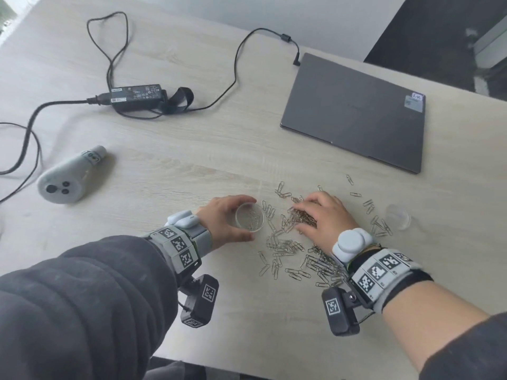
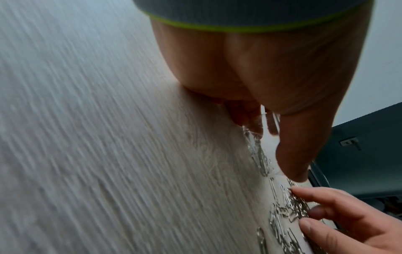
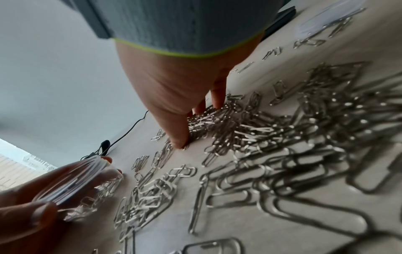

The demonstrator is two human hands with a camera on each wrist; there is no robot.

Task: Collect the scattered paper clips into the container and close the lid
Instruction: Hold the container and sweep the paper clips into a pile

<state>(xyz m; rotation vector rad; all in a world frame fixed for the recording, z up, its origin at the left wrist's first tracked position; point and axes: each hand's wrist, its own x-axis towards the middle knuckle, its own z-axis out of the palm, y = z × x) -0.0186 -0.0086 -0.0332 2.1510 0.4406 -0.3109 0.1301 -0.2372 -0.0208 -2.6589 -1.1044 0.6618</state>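
Observation:
A small clear round container [image 1: 256,224] stands on the pale wooden table [image 1: 192,165] with a few paper clips inside. My left hand [image 1: 248,218] grips it, thumb on the near side and fingers round the far side. Silver paper clips [image 1: 290,259] lie scattered to its right in a broad heap. My right hand [image 1: 297,218] is over the heap, thumb and curled fingers pinching a bunch of clips on the table. The clear lid [image 1: 397,216] lies flat at the far right. In the right wrist view my thumb and fingers [image 3: 217,96] close round the clips [image 3: 282,137], and the container [image 3: 71,185] is at lower left.
A shut grey laptop [image 1: 354,111] lies at the back right. A black power adapter [image 1: 137,97] with trailing cables is at the back left. A grey handheld controller [image 1: 68,176] rests at the left. The table's front edge runs just below my arms.

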